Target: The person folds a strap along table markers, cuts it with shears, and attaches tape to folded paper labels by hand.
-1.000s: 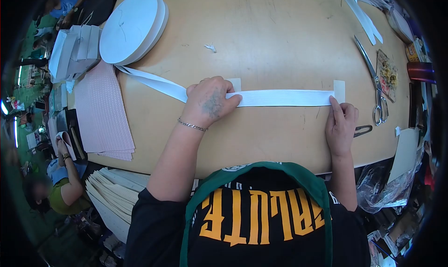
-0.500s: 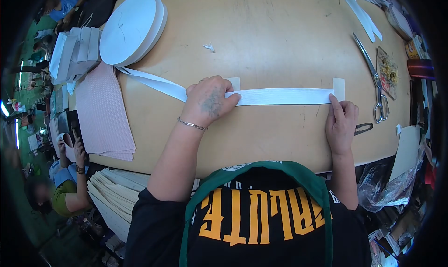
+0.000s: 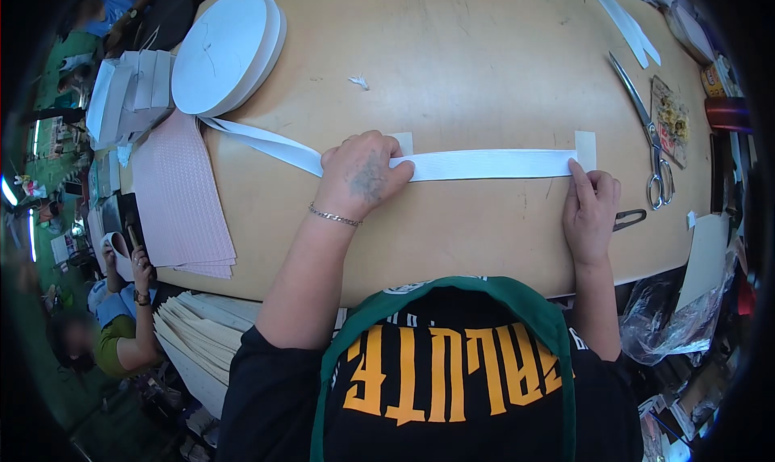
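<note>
A white band (image 3: 492, 165) lies stretched flat across the table between my hands. My left hand (image 3: 365, 171) is closed over it, thumb along its lower edge, beside a pale tape piece (image 3: 403, 144). At its right end my right hand (image 3: 592, 212) presses with the index fingertip, the other fingers curled in; the thumb is mostly hidden. Another pale tape piece (image 3: 586, 147) sits at that end. Left of my left hand, the band runs slack and twisted to a large white roll (image 3: 219, 54).
Scissors (image 3: 650, 131) lie at the right beside a small bag (image 3: 668, 123). A dark metal clip (image 3: 630, 219) is near my right hand. Pink textured sheets (image 3: 178, 195) and white boxes (image 3: 129, 98) are at the left. A co-worker (image 3: 125, 341) sits at lower left.
The view has shifted slightly; my hands keep their places on the band. The co-worker at lower left has raised a hand beside a white piece.
</note>
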### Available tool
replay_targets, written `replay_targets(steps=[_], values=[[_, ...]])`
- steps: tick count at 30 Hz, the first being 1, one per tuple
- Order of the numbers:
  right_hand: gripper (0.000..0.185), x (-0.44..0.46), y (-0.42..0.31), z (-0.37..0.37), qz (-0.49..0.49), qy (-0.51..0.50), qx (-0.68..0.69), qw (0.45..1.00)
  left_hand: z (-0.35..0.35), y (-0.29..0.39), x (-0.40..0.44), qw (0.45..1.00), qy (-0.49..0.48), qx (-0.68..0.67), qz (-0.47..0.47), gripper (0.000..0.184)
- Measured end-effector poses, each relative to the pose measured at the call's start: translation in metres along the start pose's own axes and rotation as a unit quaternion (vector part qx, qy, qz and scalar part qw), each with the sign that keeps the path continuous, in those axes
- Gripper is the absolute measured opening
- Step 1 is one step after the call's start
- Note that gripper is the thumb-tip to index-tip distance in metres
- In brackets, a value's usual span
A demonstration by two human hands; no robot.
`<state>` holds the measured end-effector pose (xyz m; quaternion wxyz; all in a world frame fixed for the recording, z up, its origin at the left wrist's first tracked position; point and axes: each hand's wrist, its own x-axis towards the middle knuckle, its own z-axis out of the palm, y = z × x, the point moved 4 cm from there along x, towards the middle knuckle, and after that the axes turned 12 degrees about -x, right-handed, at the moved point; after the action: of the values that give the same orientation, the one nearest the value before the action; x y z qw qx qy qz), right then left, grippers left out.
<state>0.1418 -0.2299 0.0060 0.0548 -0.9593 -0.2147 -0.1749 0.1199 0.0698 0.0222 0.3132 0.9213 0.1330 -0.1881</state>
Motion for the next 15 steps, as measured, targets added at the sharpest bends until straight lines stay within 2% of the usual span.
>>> replay_targets(steps=[4, 10, 15], values=[[0.038, 0.000, 0.000, 0.000, 0.000, 0.001, 0.000, 1.000, 0.003, 0.004, -0.004, 0.999, 0.031, 0.010, -0.008, 0.022], [0.037, 0.000, 0.000, 0.000, 0.004, 0.002, 0.005, 1.000, 0.009, 0.008, -0.010, 0.995, 0.088, 0.023, 0.040, 0.016], [0.035, 0.000, 0.000, 0.000, 0.013, 0.004, 0.006, 1.000, 0.010, 0.002, -0.012, 0.994, 0.089, 0.009, 0.059, 0.015]])
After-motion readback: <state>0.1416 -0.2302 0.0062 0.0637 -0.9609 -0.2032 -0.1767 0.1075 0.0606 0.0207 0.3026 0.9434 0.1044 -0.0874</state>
